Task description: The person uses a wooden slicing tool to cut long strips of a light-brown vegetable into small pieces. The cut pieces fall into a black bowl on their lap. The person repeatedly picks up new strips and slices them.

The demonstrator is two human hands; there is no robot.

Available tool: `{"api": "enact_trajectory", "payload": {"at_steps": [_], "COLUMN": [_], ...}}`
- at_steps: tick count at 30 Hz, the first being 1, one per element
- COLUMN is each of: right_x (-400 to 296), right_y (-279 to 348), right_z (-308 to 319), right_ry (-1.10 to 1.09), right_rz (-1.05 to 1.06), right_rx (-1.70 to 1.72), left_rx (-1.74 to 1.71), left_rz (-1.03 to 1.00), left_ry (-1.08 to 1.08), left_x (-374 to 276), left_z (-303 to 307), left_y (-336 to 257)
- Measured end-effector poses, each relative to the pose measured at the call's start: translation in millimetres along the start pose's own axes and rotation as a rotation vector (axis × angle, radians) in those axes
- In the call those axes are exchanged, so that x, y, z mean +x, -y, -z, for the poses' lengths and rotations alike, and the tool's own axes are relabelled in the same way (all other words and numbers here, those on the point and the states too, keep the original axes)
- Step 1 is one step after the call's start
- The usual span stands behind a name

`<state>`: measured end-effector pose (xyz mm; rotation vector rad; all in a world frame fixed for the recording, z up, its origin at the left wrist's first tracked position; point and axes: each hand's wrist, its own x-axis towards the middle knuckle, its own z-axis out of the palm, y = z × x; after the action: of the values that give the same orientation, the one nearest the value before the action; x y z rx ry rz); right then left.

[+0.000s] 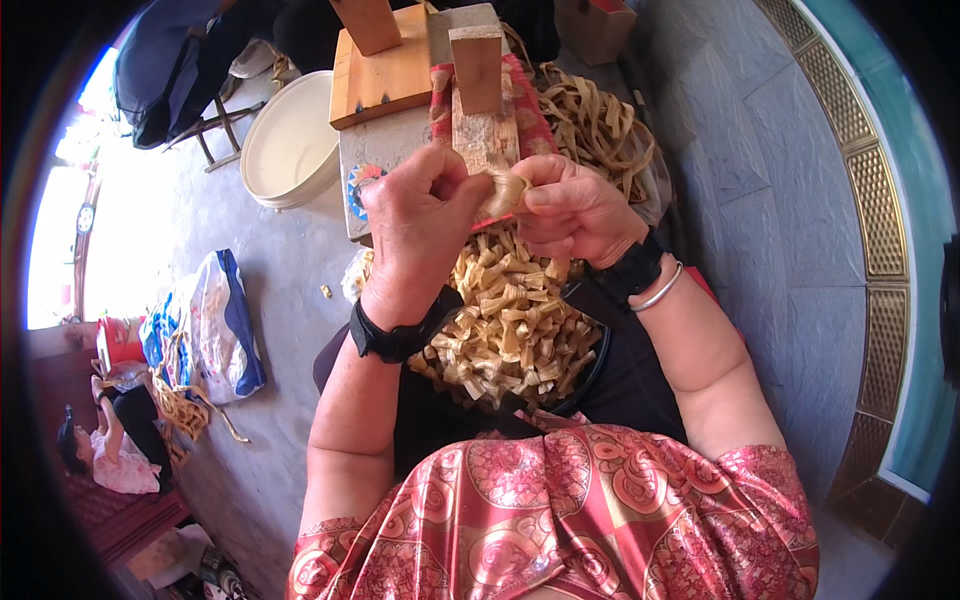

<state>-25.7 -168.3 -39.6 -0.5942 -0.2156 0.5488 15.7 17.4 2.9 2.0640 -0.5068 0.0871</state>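
Between my two hands is a small folded piece of tan plant fibre (504, 193), glossy and bent into a loop. My left hand (424, 210) pinches its left side between thumb and fingers. With thumb and forefinger, my right hand (574, 206) grips its right edge. Just beyond the fingers lies a narrow wooden board (484, 139) with an upright wooden block (477, 71), on a red patterned cloth (441, 105). Below my hands, a dark basin (600, 352) on my lap is heaped with folded fibre knots (510, 322).
A stone-like bench top (390, 146) carries a second wooden board (382, 82). Long fibre strips (600, 127) lie piled at right. To the left stand a cream bucket (289, 142) and a white-and-blue bag (225, 330). Another person (112, 450) sits at far left.
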Motion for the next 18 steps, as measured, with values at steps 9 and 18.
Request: {"api": "enact_trajectory", "payload": {"at_steps": [9,18], "right_x": [4.4,-0.9], "right_y": [1.0,8.0], "right_z": [-8.9,-20.9], "right_ry": [-0.186,-0.300], "right_rz": [0.062,0.250], "right_rx": [-0.209,-0.536], "left_rx": [-0.084,-1.133], "left_rz": [-0.192,0.428], "left_ry": [0.220,0.543], "left_x": [-3.2,4.2], "left_z": [8.8,25.2], "left_y": [-0.5,12.6]}}
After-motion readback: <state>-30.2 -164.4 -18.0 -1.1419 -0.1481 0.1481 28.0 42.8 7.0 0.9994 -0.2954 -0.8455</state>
